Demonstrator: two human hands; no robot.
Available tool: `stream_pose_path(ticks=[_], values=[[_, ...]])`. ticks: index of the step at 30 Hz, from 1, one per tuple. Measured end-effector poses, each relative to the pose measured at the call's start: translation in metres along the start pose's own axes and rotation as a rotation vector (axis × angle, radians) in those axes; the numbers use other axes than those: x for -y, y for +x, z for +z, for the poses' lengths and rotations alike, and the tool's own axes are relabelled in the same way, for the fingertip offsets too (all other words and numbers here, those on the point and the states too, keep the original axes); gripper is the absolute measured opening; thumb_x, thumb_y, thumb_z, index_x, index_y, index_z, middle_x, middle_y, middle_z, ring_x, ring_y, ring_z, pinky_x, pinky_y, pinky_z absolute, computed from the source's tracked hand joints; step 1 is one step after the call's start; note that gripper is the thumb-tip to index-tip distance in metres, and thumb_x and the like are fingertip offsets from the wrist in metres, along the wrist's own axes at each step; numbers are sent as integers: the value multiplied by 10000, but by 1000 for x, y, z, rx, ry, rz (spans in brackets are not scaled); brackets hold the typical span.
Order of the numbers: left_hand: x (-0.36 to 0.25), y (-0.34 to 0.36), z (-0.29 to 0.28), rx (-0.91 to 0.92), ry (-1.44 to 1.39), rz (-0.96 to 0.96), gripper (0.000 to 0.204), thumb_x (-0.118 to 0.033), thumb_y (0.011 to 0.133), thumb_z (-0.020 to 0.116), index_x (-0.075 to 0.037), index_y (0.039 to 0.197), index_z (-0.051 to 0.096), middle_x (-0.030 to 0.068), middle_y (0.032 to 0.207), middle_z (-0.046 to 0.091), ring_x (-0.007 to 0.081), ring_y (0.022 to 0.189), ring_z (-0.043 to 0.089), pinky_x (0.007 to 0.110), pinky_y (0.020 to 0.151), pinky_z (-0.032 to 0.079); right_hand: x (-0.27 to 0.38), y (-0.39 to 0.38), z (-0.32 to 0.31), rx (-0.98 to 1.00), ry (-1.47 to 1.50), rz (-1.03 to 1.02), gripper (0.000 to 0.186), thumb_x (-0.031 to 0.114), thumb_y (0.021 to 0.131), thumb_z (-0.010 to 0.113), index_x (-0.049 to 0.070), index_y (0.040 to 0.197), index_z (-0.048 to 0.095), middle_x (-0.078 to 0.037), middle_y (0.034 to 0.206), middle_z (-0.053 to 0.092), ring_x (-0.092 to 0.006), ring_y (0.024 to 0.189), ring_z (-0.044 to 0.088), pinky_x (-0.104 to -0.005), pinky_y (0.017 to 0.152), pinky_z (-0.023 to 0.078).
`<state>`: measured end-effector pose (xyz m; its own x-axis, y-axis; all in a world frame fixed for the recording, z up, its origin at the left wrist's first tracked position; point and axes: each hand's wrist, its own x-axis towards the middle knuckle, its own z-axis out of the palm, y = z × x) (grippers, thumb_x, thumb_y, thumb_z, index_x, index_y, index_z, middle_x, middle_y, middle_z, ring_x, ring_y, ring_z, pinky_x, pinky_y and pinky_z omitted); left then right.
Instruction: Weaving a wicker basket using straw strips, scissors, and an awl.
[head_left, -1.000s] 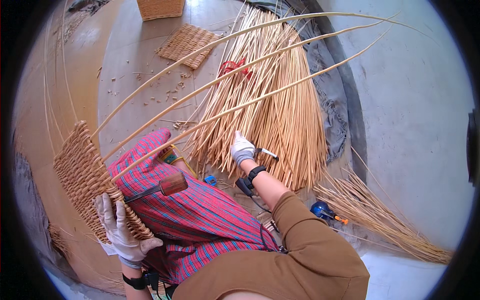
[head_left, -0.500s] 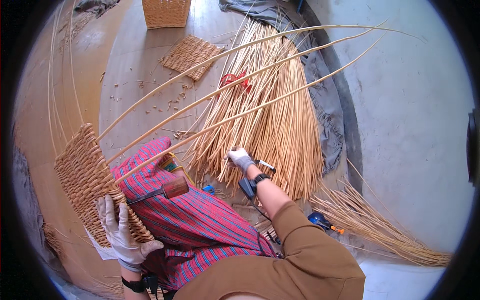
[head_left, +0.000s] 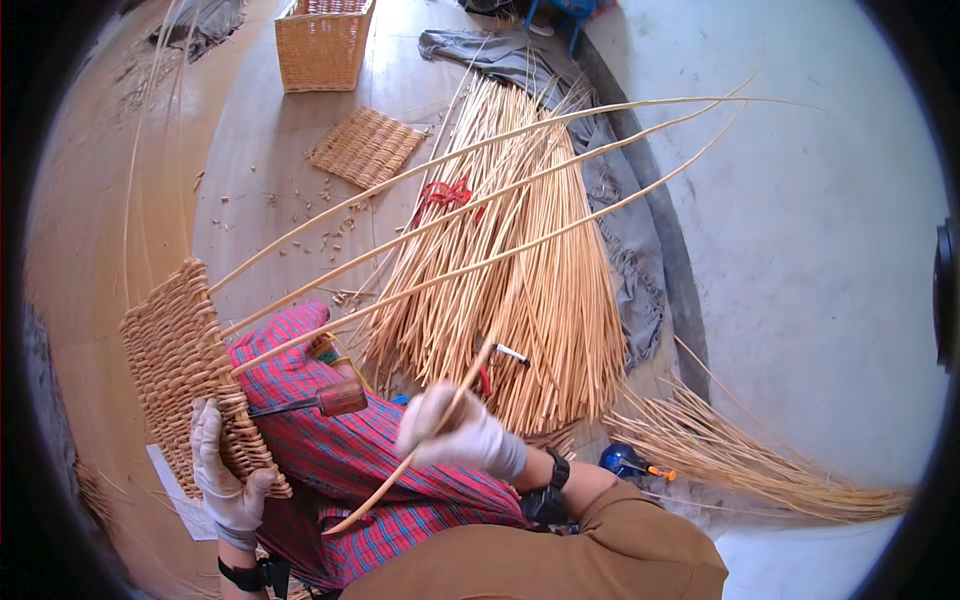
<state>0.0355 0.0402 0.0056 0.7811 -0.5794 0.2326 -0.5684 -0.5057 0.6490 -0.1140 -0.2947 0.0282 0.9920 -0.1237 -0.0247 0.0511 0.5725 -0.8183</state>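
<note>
Wicker panel [head_left: 185, 370] is resting on my lap, my left hand [head_left: 225, 480] gripping its lower edge. My right hand [head_left: 455, 432] is closed around a fresh cane [head_left: 420, 455]; probably best keeping it angled low while threading between the stakes [head_left: 480, 215].

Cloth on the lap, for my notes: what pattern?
Red plaid with blue lines, on the lap cloth; head view.

left hand [head_left: 225, 480]: gloved, grip closed, forearm low | right hand [head_left: 455, 432]: gloved, grip closed, arm bent
</note>
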Motion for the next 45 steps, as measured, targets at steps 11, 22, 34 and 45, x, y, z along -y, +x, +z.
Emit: stream_pose_path(ticks=[11,22,34,45], values=[[-12,31,-5,-13,63,168,820,-575,809,855,-75,1410,610,207,1459,610,443,1432,527,567,1261,344,15,75,31,55,-483,-189,224,-148,905,730,10,1026,628,-200,1150,753,-265,1045,746,-394,902,632],[9,17,-5,-56,144,124,913,-695,746,827,-111,1413,608,160,1500,591,389,1454,514,566,1281,317,0,89,1,100,-404,84,267,-174,900,720,30,1014,592,-235,1206,752,-249,954,777,-360,774,669],[23,14,-3,-75,59,145,927,-749,754,800,-107,1394,604,142,1526,570,410,1487,474,619,1291,248,6,87,-9,130,-437,109,282,-196,811,772,21,969,686,-190,1123,778,-307,1162,731,-450,1018,597],[31,14,-5,-47,48,212,921,-755,742,797,-102,1363,606,138,1559,547,474,1542,374,700,1298,98,6,148,47,622,-1061,440,431,275,1127,463,72,1452,662,-75,880,721,-159,763,691,-340,741,582]])
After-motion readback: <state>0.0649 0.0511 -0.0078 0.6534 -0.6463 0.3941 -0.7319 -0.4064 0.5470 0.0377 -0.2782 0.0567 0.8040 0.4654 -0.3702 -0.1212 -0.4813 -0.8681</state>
